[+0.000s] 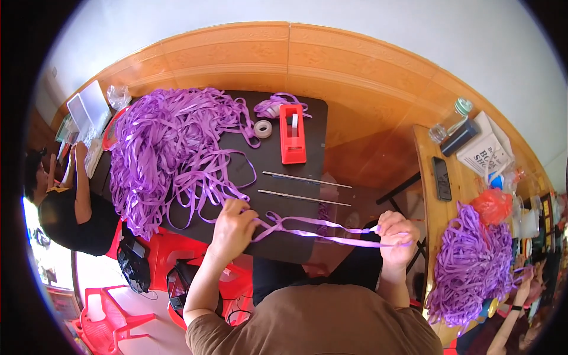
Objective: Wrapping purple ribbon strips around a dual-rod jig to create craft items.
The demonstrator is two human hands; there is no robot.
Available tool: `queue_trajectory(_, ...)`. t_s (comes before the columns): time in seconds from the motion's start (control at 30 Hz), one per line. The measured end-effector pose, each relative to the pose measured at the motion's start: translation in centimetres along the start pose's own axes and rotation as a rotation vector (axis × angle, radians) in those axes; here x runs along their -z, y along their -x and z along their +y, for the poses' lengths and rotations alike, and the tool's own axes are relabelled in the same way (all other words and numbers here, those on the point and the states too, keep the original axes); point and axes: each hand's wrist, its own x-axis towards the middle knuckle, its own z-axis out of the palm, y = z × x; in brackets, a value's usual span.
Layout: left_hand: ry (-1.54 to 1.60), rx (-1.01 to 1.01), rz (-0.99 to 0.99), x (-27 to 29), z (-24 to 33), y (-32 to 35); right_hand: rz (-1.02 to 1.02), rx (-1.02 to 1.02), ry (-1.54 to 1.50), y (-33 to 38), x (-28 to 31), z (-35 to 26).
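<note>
A purple ribbon (319, 221) stretches between my hands in front of the dark table's near edge, its two strands running side by side. My left hand (233, 229) is closed on one end, close to where the strands cross in what looks like a loose knot. Fingers curled, my right hand (397, 236) grips the other end, out past the table's right edge. Beyond my left hand lies a big heap of purple ribbons (171, 148), with loose loops trailing toward me. Two thin metal rods (305, 197) lie across the table between and beyond my hands.
A red tape dispenser (292, 139), a tape roll (262, 129) and a small ribbon bundle (278, 106) sit on the dark table (284, 244). On the wooden table at right are another ribbon heap (473, 266) and a phone (441, 178). People work at both sides.
</note>
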Motion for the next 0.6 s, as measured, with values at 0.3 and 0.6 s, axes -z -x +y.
queue_trajectory(0.3, -0.500, 0.187, 0.148, 1.3, -7.6, -2.6, 0.090, -0.274, -0.683, -0.9, 2.1, 0.4)
queue_trajectory(0.6, 0.831, -0.097, -0.177, -2.6, 10.9, -6.5, -0.052, -0.360, -0.639, -0.4, 1.5, 1.0)
